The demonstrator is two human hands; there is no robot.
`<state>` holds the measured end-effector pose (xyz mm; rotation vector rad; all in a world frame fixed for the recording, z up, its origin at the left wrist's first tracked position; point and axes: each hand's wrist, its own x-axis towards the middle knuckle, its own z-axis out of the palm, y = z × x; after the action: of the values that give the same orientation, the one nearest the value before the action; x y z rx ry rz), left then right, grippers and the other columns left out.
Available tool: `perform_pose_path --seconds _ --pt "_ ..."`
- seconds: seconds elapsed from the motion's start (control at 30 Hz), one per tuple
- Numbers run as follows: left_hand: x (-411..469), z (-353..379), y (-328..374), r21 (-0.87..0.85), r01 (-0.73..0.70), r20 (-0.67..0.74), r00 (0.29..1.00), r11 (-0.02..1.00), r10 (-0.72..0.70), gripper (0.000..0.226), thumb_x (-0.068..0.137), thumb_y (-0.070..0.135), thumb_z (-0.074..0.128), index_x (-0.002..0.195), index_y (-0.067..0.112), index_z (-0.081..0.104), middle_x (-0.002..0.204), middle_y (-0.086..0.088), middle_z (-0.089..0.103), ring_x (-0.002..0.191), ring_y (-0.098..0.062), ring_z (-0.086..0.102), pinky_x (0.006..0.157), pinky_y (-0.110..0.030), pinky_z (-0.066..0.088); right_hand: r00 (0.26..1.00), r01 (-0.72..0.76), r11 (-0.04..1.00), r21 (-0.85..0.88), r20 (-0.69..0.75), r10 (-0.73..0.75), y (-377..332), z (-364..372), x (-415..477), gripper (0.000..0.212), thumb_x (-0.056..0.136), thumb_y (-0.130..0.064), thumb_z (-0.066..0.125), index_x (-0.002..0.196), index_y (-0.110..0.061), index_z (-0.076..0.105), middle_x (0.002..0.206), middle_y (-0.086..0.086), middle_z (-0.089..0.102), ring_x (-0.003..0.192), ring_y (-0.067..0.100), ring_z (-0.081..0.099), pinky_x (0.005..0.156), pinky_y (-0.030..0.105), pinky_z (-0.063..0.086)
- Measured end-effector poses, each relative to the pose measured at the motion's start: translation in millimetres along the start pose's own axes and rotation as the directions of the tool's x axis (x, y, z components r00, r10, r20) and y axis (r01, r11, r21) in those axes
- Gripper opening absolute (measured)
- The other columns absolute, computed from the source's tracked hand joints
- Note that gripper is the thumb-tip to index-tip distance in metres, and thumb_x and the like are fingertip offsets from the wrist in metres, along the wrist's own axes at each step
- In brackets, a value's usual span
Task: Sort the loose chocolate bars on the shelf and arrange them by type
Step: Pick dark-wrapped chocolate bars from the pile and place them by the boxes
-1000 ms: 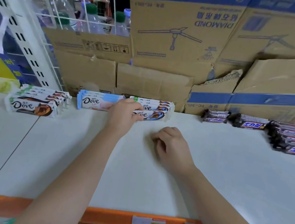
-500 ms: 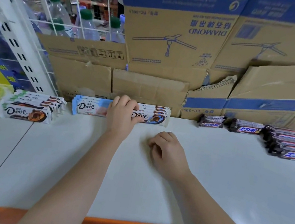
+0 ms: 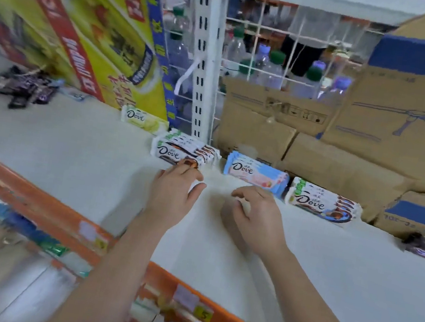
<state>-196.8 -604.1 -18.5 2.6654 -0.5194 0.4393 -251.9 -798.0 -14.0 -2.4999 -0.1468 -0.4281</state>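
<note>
Dove bars (image 3: 176, 152) lie stacked at fingertips of left grip (image 3: 175, 192).

Bright, even light, soft shadows on the white shelf (image 3: 356, 269), strong motion blur at left and lower edges, wide-angle bending, centre fairly sharp

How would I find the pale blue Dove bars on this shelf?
Find the white slotted upright at the back of the shelf. Just right of its foot lie the pale blue Dove bars, flanked by the left white Dove stack and the right white Dove stack. Only theirs is a blue-and-pink wrapper.
</note>
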Motion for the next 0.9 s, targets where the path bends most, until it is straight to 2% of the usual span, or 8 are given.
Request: perform_pose_path --seconds 0.17,0.27,0.4,0.53,0.63,0.77,0.9 --pt "-32.7 -49.8 -99.0 0.036 0.143 -0.017 0.990 0.989 -0.142 0.036 0.085 0.047 0.037 0.097 0.027 0.064 0.100 0.005 0.065 0.091 -0.024 0.061 0.078 -0.038 0.042 0.995 0.071 0.996 0.048 0.071 -0.074 -82.7 67.1 33.8 0.020 0.081 -0.010 0.059 0.097 -0.019 0.067 0.099 -0.001 0.065 0.096 0.019 0.055 0.079 0.020 0.037" --pt "-47.1 -85.9 -155.7 0.066 0.165 -0.032 0.986 0.984 -0.164 0.043 0.084 0.049 0.032 0.100 0.026 0.064 0.100 0.004 0.065 0.091 -0.025 0.062 0.077 -0.039 0.043 0.987 0.129 0.989 0.075 0.090 -0.135 -140.4 106.6 53.3 0.019 0.082 -0.010 0.058 0.097 -0.017 0.067 0.099 -0.001 0.065 0.098 0.018 0.056 0.081 0.017 0.033" --pt "-65.0 -131.4 -230.2 0.087 0.180 -0.025 0.984 0.980 -0.179 0.037 0.088 0.047 0.038 0.107 0.026 0.061 0.104 0.003 0.065 0.094 -0.025 0.061 0.079 -0.040 0.044 0.986 0.135 0.985 0.103 0.084 -0.144 -214.6 158.8 74.8 0.017 0.084 -0.012 0.057 0.096 -0.020 0.065 0.096 -0.004 0.063 0.093 0.015 0.055 0.078 0.016 0.032" --pt "-77.4 -164.1 -298.2 0.090 0.194 -0.024 0.981 0.977 -0.193 0.048 0.086 0.054 0.027 0.109 0.027 0.061 0.106 0.004 0.065 0.096 -0.025 0.060 0.080 -0.039 0.042 0.987 0.129 0.987 0.099 0.082 -0.137 -271.9 204.2 96.3 0.017 0.083 -0.013 0.058 0.096 -0.021 0.065 0.094 -0.004 0.062 0.090 0.016 0.055 0.079 0.019 0.035" --pt "-76.9 -175.8 -333.6 0.097 0.211 -0.019 0.977 0.973 -0.210 0.048 0.086 0.054 0.027 0.109 0.028 0.060 0.107 0.005 0.064 0.097 -0.024 0.060 0.080 -0.038 0.040 0.986 0.137 0.986 0.097 0.084 -0.145 -295.4 225.6 112.2 0.016 0.084 -0.015 0.059 0.097 -0.021 0.065 0.092 -0.005 0.062 0.088 0.015 0.055 0.078 0.019 0.035" --pt "-68.1 -182.4 -377.5 0.079 0.269 -0.031 0.963 0.960 -0.267 0.029 0.094 0.044 0.044 0.114 0.029 0.059 0.114 0.007 0.061 0.106 -0.021 0.055 0.083 -0.038 0.034 0.985 0.133 0.985 0.109 0.099 -0.143 -319.5 255.9 142.1 0.015 0.086 -0.019 0.058 0.098 -0.021 0.065 0.093 -0.006 0.062 0.088 0.013 0.054 0.078 0.023 0.038" --pt "-48.8 -188.0 -419.6 0.084 0.270 -0.023 0.963 0.959 -0.269 0.029 0.094 0.042 0.045 0.116 0.028 0.058 0.115 0.007 0.060 0.108 -0.021 0.055 0.085 -0.039 0.036 0.985 0.126 0.987 0.099 0.103 -0.136 -332.7 287.7 182.2 0.014 0.087 -0.022 0.057 0.098 -0.022 0.065 0.094 -0.005 0.062 0.089 0.013 0.054 0.076 0.025 0.040"
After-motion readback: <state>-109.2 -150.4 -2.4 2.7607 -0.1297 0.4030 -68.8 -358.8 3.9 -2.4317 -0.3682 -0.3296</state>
